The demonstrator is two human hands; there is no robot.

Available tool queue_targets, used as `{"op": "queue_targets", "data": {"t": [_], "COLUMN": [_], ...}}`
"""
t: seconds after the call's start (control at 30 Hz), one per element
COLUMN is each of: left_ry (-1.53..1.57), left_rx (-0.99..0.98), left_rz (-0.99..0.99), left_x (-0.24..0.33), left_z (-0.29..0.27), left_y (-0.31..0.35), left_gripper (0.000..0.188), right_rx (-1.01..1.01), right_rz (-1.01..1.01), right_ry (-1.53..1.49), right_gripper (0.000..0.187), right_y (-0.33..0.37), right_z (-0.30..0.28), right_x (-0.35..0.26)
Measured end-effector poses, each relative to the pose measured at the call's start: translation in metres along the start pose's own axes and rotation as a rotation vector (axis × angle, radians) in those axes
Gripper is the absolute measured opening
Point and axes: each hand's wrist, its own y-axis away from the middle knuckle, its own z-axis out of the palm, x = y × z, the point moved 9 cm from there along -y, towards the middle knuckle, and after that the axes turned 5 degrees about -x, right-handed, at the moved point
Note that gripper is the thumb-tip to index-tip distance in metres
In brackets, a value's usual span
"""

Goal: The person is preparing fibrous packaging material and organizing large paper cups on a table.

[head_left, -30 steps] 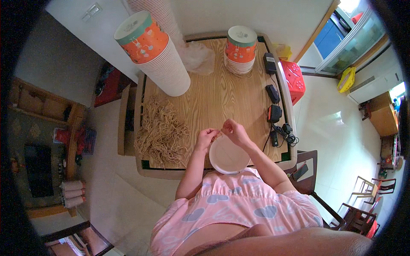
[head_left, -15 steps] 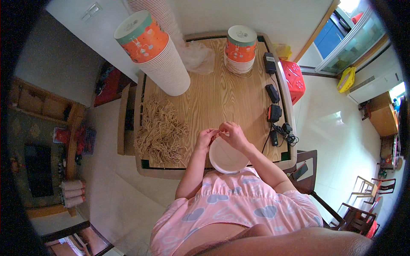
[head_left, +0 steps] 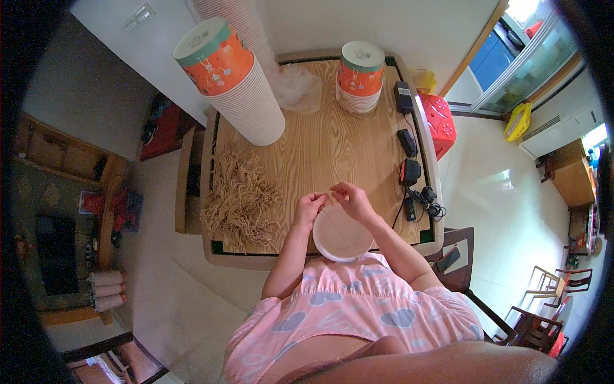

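Observation:
A round white paper bucket (head_left: 343, 233), its pale inside facing up, rests against my body at the table's near edge. A faint thin line crosses its inside. Both my hands meet at its far rim. My left hand (head_left: 310, 207) is closed in a pinch at the rim's left side. My right hand (head_left: 353, 201) pinches close beside it, thumb and forefinger together. Whatever the fingertips hold is too small to make out. To the left of my left hand lies a loose heap of tan twine (head_left: 242, 198).
A tall leaning stack of paper buckets (head_left: 240, 89) stands far left, with clear plastic wrap (head_left: 297, 88) beside it. A shorter bucket stack (head_left: 360, 80) stands at the back. Black adapters and cables (head_left: 411, 173) line the right edge. A red stool (head_left: 437, 121) is beyond the table.
My right hand's fingers have shifted slightly and loosened from a tight bunch to a more extended pinch. My left hand stays at the rim. The bucket has hardly moved.

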Motion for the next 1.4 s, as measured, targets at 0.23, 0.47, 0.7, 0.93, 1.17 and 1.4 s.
{"op": "queue_targets", "data": {"t": [0.23,0.47,0.7,0.93,1.17,1.4], "left_ry": [-0.204,-0.228,-0.195,-0.197,-0.292,-0.242], "left_rx": [-0.024,0.000,-0.023,-0.011,-0.055,-0.047], "left_rz": [0.079,0.060,0.060,0.096,0.135,0.106], "left_x": [0.006,0.011,0.008,0.008,0.020,0.015], "left_z": [0.005,0.009,0.008,0.003,0.016,0.015], "left_y": [-0.001,0.003,-0.003,-0.005,0.002,0.001], "left_gripper": [0.010,0.012,0.012,0.010,0.010,0.010], "right_rx": [-0.183,-0.125,-0.152,-0.198,-0.181,-0.238], "right_rz": [0.188,0.151,0.077,0.099,0.255,0.055], "right_ry": [-0.081,-0.015,-0.290,-0.116,0.035,-0.416], "right_gripper": [0.013,0.012,0.015,0.013,0.019,0.014], "right_y": [-0.014,-0.018,-0.024,-0.020,-0.022,-0.025], "right_z": [0.015,0.014,0.010,0.011,0.011,0.011], "right_x": [0.023,0.018,0.024,0.013,0.024,0.019]}}
